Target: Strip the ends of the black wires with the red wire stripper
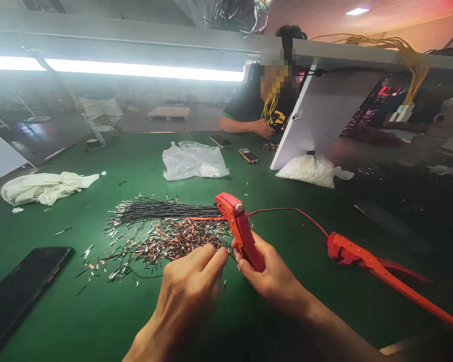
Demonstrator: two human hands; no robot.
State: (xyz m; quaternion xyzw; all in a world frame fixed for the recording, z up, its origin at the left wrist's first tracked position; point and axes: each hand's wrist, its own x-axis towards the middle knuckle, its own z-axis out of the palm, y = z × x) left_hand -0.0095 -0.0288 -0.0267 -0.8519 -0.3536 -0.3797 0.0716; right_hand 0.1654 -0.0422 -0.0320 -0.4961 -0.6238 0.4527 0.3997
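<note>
My right hand [270, 274] is wrapped round a red wire stripper [241, 231], its head tilted up and to the left. Just left of it, my left hand [194, 276] is closed in a pinch. A thin black wire [147, 277] runs out from beneath this hand, and a short dark length shows between its fingertips and the tool. Beyond both hands lies a bundle of black wires [162, 208] with bared or metal-tipped ends. In front of the bundle spreads a heap of short black and copper-coloured wire pieces [181, 239].
A second orange-red wire stripper [385, 271] lies at right, a red wire [283, 208] reaching it. Phones [26, 296] [248, 155], a clear plastic bag [194, 161], white cloth [47, 187] and a filled bag [307, 170] rest on the green table. A co-worker [245, 108] sits opposite, holding yellow wires.
</note>
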